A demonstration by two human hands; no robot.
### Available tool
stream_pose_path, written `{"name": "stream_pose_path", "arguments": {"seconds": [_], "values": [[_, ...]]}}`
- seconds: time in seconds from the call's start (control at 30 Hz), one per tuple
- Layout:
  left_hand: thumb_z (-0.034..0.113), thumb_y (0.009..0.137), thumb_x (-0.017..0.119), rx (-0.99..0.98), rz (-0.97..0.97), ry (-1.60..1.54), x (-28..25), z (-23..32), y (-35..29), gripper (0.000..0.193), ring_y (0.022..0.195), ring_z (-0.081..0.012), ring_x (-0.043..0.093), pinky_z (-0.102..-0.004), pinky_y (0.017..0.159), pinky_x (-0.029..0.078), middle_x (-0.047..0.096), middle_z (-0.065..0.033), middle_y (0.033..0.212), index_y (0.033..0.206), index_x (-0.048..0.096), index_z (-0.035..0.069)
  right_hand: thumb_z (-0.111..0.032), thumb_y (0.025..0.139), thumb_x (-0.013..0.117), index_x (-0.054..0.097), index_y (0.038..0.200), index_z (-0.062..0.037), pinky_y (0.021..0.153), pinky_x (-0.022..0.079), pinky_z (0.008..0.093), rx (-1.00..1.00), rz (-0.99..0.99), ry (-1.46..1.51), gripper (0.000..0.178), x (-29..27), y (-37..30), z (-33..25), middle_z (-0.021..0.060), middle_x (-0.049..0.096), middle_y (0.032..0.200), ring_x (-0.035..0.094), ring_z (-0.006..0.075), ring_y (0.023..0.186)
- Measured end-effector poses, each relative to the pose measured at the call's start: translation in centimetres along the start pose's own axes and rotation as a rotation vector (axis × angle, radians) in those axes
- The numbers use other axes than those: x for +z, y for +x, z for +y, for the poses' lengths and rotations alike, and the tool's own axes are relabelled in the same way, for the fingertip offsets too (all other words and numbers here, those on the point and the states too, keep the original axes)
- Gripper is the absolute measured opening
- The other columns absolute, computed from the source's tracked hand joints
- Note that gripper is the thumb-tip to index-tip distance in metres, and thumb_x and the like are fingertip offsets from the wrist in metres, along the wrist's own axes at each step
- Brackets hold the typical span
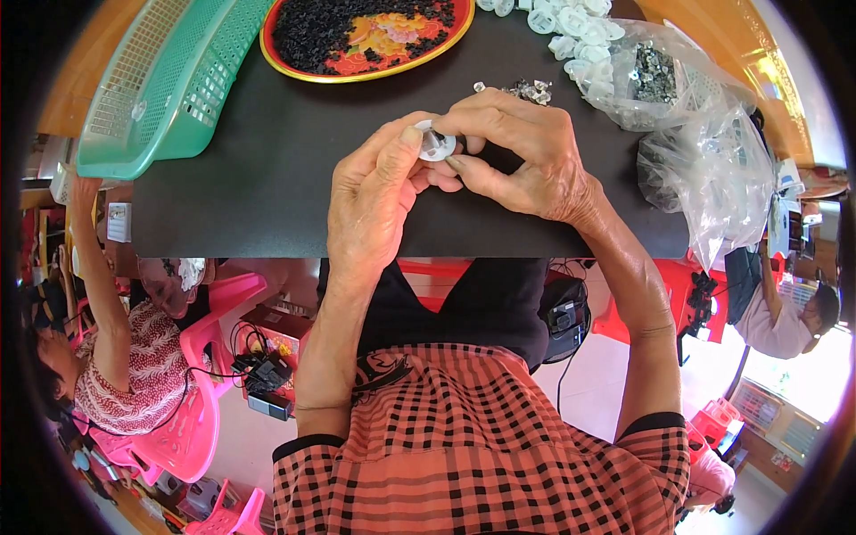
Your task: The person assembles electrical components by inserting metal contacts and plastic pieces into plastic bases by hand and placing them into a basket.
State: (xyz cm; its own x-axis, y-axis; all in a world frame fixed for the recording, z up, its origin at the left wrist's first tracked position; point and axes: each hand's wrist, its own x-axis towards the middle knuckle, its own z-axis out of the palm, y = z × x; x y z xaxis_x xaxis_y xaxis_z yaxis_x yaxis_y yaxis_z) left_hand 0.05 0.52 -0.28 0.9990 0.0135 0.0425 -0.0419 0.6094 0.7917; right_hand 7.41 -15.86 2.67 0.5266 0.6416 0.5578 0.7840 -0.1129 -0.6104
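Above the dark table, my left hand (379,183) pinches a small round white plastic part (437,143) between thumb and fingers. The part's middle looks clear or greyish. From the other side, my right hand (526,156) closes its thumb and bent index finger on the part's right edge. Whether a smaller piece is also between the right fingertips I cannot tell. Just beyond the right hand lies a little pile of shiny small metal-looking pieces (532,91).
A red and gold tray (334,73) of small black pieces sits at the far side. A green plastic basket (192,125) stands far left. Loose white round parts (588,36) and clear plastic bags (704,169) lie at right. Other people sit on both sides.
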Motion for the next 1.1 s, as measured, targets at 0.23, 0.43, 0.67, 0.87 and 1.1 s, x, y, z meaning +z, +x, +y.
{"name": "stream_pose_path", "arguments": {"seconds": [0.23,0.43,0.67,0.87,1.1], "values": [[0.017,0.100,0.049,-0.040,0.004,-0.033,0.18,0.30,0.15,0.031,0.079,-0.0181,0.062,-0.0310,0.073,0.053,0.063,-0.0124,0.095,0.115,0.057,-0.009,-0.001,0.066,0.076,0.068,0.099,-0.0043,0.063,0.052,0.0307,-0.137,0.015,-0.089,0.034,0.01,0.06,0.27,0.0087,0.064,0.088,0.060,0.0202,0.066],[0.018,0.099,0.050,-0.035,-0.005,-0.012,0.24,0.21,0.08,0.031,0.079,-0.0174,0.062,-0.0314,0.071,0.054,0.063,-0.0121,0.094,0.113,0.058,-0.009,-0.002,0.064,0.077,0.068,0.097,-0.0047,0.062,0.051,0.0319,-0.269,0.001,-0.185,0.034,-0.13,0.31,0.44,0.0082,0.063,0.085,0.060,0.0218,0.067],[0.019,0.100,0.050,0.008,0.013,0.004,0.07,-0.17,0.00,0.032,0.079,-0.0164,0.062,-0.0305,0.071,0.054,0.063,-0.0114,0.093,0.113,0.058,-0.008,-0.002,0.071,0.070,0.067,0.095,-0.0027,0.058,0.050,0.0263,-0.008,0.004,0.024,0.024,-0.34,0.08,0.37,0.0073,0.066,0.085,0.060,0.0163,0.066],[0.019,0.100,0.050,-0.009,-0.007,0.005,-0.27,-0.11,0.04,0.032,0.079,-0.0163,0.062,-0.0303,0.071,0.054,0.063,-0.0108,0.092,0.114,0.058,-0.008,0.000,0.070,0.070,0.067,0.097,-0.0031,0.059,0.050,0.0287,-0.080,0.020,-0.045,0.028,0.18,-0.11,0.49,0.0097,0.064,0.085,0.059,0.0196,0.066],[0.019,0.099,0.050,-0.010,0.001,0.032,0.17,-0.02,0.02,0.031,0.077,-0.0142,0.060,-0.0285,0.070,0.052,0.062,-0.0093,0.091,0.111,0.059,-0.008,-0.001,0.065,0.074,0.068,0.095,-0.0036,0.062,0.051,0.0318,-0.279,-0.004,-0.206,0.031,-0.10,0.12,0.48,0.0087,0.063,0.083,0.062,0.0234,0.070]]}}
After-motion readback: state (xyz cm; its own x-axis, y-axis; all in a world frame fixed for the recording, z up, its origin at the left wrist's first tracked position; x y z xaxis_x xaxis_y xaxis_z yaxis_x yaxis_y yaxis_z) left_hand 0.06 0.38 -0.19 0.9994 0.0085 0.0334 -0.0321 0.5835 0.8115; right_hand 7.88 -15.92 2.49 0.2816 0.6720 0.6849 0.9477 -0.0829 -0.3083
